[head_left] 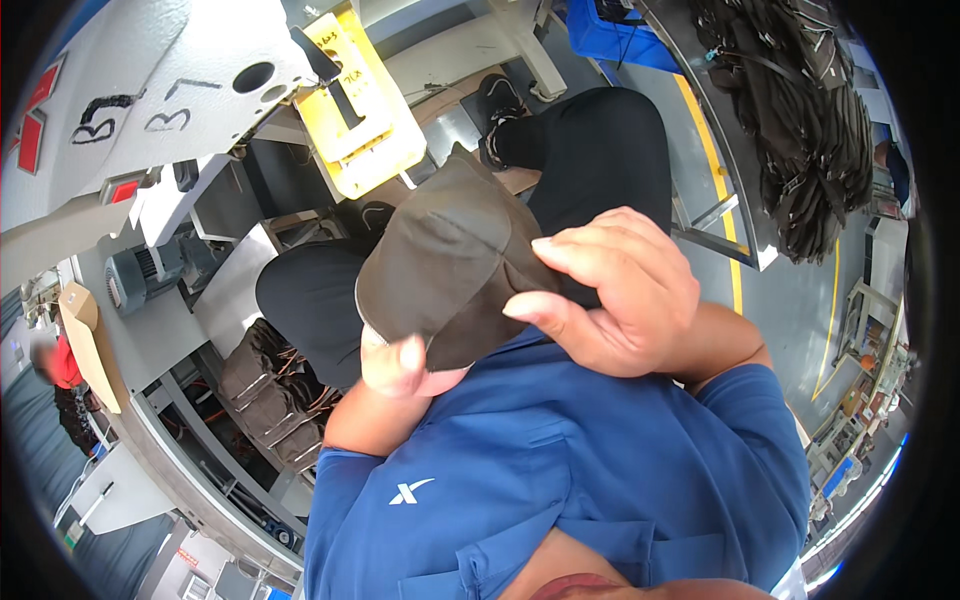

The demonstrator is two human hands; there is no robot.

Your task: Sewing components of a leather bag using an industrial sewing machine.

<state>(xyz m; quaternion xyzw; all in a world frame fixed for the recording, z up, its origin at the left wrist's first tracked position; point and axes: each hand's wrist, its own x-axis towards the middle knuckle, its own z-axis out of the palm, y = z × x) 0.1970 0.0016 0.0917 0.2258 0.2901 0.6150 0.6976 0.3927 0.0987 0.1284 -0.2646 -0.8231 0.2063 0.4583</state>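
Note:
I hold a dark grey-brown fabric piece (445,262), shaped like a cap panel, close to my chest over my lap. My left hand (402,367) pinches its lower edge, thumb on top. My right hand (612,300) curls around its right edge, with the thumb and fingers folded onto the cloth. Both forearms come out of my blue shirt sleeves. My black trousers and one black shoe (500,112) show behind the fabric.
A grey-white sewing machine (150,85) fills the upper left, with a yellow plate (362,115) beside it. A stack of similar dark pieces (270,395) lies lower left. Black strapped goods (805,125) are piled upper right by a blue crate (610,32). A person in red (62,365) is far left.

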